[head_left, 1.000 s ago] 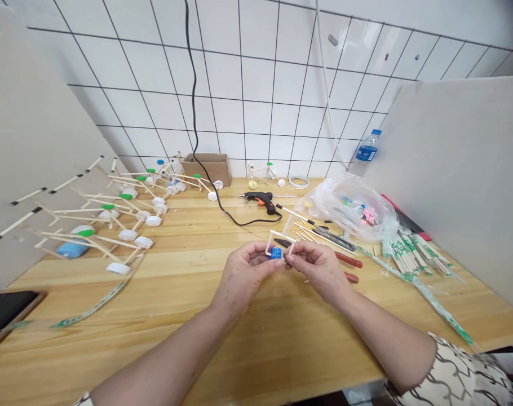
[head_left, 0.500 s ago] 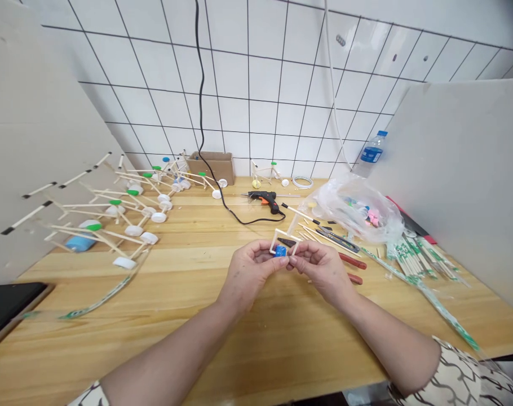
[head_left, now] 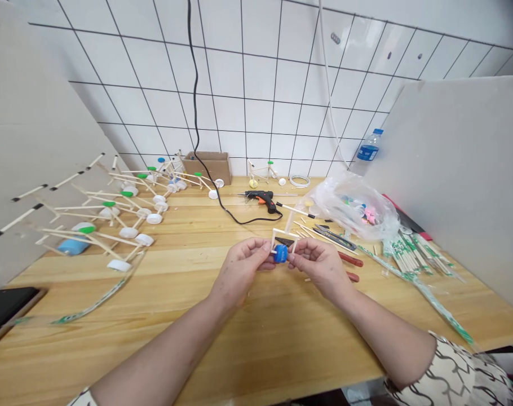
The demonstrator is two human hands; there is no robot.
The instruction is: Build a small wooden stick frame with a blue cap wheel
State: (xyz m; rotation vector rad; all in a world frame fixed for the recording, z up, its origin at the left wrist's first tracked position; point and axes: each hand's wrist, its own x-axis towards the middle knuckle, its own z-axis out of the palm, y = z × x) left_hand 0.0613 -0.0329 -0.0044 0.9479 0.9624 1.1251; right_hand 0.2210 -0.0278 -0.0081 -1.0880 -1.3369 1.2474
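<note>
Between my two hands is a small frame of pale wooden sticks (head_left: 285,232), held up above the table. A blue bottle cap (head_left: 281,254) sits at its lower part, between the two side sticks. My left hand (head_left: 246,265) pinches the frame's left side by the cap, thumb on top. On the other side, my right hand (head_left: 318,265) grips the right stick between thumb and fingertips. Just beyond my right hand lie red-handled pliers (head_left: 350,260), their front part hidden by the hand.
Several stick models with cap wheels (head_left: 108,211) crowd the left side. A black glue gun (head_left: 260,199) lies ahead, its cable curling nearby. Scissors-like snips (head_left: 335,237), a plastic bag of caps (head_left: 353,208), wrapped chopsticks (head_left: 412,254) and a water bottle (head_left: 368,151) occupy the right.
My left thumb has shifted left off the blue cap, so more of the cap shows, turned toward me. The right hand keeps its pinch. The whole view has moved slightly.
</note>
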